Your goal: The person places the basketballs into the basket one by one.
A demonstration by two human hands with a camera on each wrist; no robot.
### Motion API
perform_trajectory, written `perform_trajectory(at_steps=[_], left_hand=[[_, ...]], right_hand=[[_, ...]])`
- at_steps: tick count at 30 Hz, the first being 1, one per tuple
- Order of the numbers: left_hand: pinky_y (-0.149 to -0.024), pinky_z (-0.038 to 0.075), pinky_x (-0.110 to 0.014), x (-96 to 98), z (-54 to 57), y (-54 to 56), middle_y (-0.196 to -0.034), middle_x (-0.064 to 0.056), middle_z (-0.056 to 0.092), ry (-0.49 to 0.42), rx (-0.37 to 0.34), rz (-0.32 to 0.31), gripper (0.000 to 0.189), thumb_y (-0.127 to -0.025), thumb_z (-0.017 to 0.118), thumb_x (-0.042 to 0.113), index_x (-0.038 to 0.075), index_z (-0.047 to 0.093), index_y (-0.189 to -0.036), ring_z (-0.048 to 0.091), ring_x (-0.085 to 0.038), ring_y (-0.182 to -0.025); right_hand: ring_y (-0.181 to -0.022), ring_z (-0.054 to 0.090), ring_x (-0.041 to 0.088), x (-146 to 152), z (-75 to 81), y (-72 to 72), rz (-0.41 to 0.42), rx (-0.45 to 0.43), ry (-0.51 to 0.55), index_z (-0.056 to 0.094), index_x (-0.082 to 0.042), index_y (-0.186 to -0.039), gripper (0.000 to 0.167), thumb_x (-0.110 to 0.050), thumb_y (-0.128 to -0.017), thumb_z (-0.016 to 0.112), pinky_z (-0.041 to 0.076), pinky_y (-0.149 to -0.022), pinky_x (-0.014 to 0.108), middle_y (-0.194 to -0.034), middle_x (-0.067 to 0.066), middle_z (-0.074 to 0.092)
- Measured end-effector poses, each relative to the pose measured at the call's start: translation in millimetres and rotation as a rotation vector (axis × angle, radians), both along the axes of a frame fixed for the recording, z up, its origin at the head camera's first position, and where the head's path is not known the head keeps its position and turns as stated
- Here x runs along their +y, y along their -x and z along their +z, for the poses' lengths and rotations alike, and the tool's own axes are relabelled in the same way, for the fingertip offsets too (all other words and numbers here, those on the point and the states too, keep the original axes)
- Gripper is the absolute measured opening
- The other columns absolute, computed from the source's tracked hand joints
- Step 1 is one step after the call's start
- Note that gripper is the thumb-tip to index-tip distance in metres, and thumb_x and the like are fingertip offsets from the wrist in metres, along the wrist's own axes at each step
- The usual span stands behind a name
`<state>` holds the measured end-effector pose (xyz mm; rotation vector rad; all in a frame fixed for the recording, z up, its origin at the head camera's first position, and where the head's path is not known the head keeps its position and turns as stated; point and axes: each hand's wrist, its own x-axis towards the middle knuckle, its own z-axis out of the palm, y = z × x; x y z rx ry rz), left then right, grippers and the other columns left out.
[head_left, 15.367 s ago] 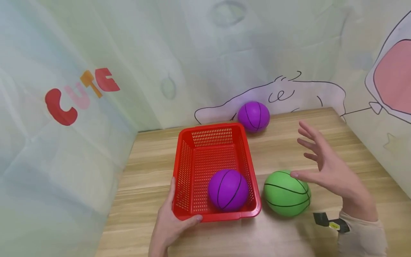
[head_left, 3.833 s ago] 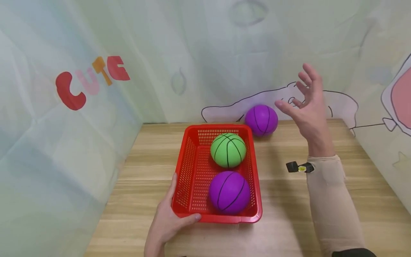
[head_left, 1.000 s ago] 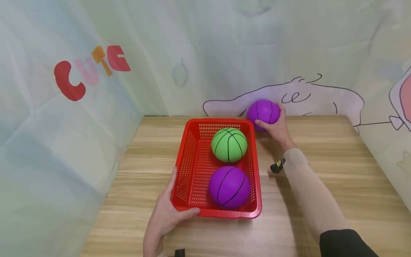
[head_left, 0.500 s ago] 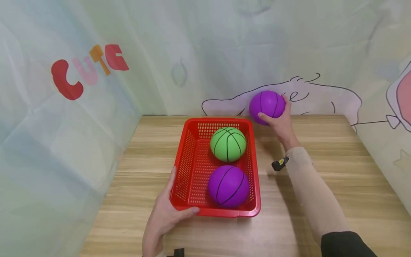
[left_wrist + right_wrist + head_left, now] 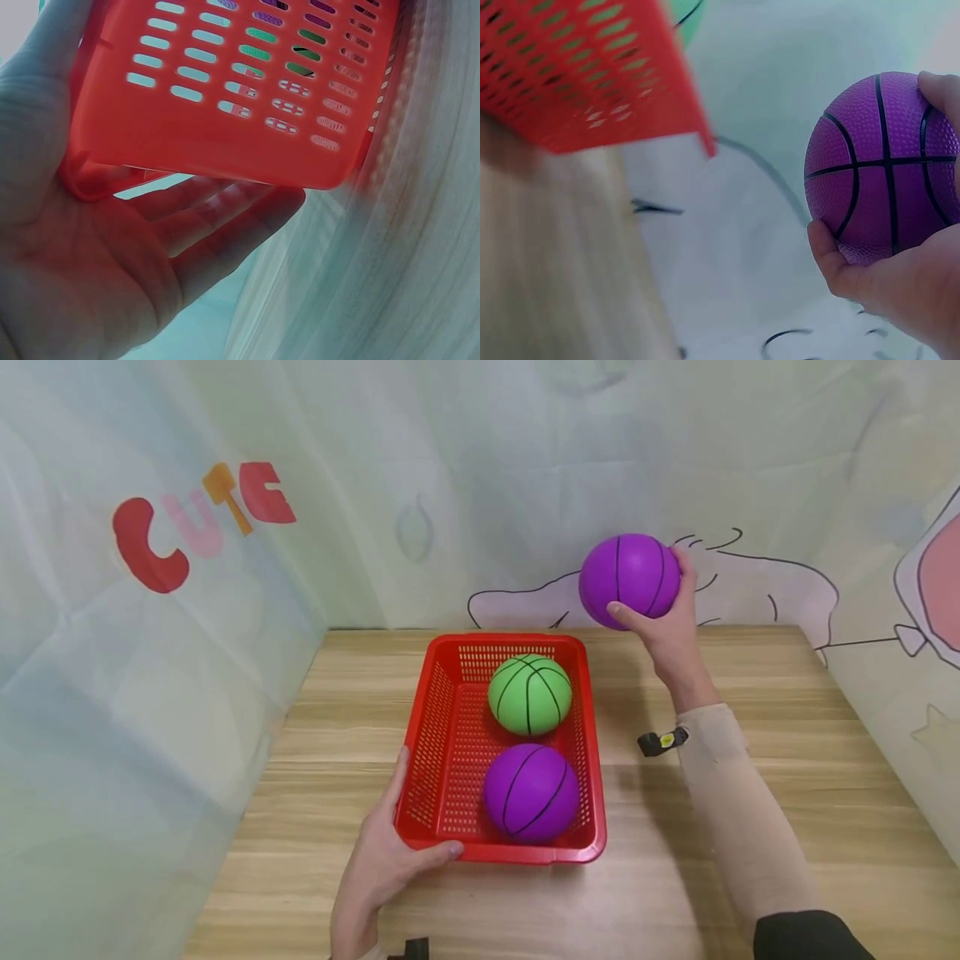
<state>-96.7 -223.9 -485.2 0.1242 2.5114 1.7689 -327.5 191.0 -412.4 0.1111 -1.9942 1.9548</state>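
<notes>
My right hand [image 5: 670,625] holds a purple mini basketball [image 5: 628,578] in the air, beyond and to the right of the red plastic basket [image 5: 600,760]. In the right wrist view, thumb and fingers reach round the purple mini basketball [image 5: 877,169] from opposite sides. At the basket's near left corner, my left hand [image 5: 381,860] grips the rim, its thumb over the front edge and its fingers along the outer left side. Inside the basket lie a green mini basketball [image 5: 529,695] towards the back and a second purple mini basketball [image 5: 531,793] in front of it.
The basket stands on a wood-grain table [image 5: 330,718]. A printed fabric backdrop [image 5: 360,510] rises along the table's left, back and right sides. Black wrist-worn devices [image 5: 662,742] sit on the arms.
The right hand has gripped the purple mini basketball at the back and lifted it off the table. Earlier, the green mini basketball went from the table into the basket. The left hand stays on the basket.
</notes>
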Motion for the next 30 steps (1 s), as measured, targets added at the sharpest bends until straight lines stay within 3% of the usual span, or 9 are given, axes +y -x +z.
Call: perform_trajectory(at_steps=[11,19,23,30], left_hand=[[-0.114,0.056,-0.052,-0.2,-1.6,0.9,-0.18,-0.004,0.037,0.001,0.004,0.006,0.144,-0.075,0.106,0.021,0.041,0.009,-0.18,0.058,-0.035,-0.145],[-0.116,0.053,-0.055,-0.3,-1.4,0.9,-0.18,-0.003,0.036,0.002,0.01,0.006,0.144,-0.075,0.107,0.021,0.044,0.01,-0.179,0.057,-0.034,-0.147],[-0.115,0.054,-0.053,-0.8,-1.0,1.1,-0.18,-0.003,0.036,0.015,0.015,0.008,0.144,-0.075,0.107,0.022,0.045,0.01,-0.178,0.057,-0.033,-0.147],[-0.114,0.056,-0.046,-0.2,0.0,-0.4,-0.18,-0.003,0.036,0.013,0.026,0.001,0.144,-0.075,0.107,0.02,0.041,0.01,-0.18,0.057,-0.032,-0.146]], right_hand=[[-0.155,0.04,0.031,-7.6,40.5,-29.2,0.036,0.145,0.073,0.034,-0.043,-0.169,0.117,-0.008,-0.078,0.098,0.053,-0.12,0.051,-0.173,-0.003,0.033],[-0.155,0.041,0.031,-17.0,64.9,-55.8,0.041,0.194,0.031,0.035,-0.038,-0.17,0.117,-0.006,-0.076,0.097,0.053,-0.121,0.048,-0.173,-0.002,0.035],[-0.155,0.042,0.032,-20.6,67.8,-62.9,0.053,0.191,0.033,0.035,-0.038,-0.17,0.117,-0.005,-0.076,0.097,0.054,-0.119,0.048,-0.173,-0.002,0.036],[-0.155,0.042,0.032,-18.9,58.5,-60.4,0.063,0.197,0.038,0.035,-0.04,-0.169,0.119,-0.003,-0.075,0.098,0.056,-0.117,0.048,-0.173,-0.002,0.035]])
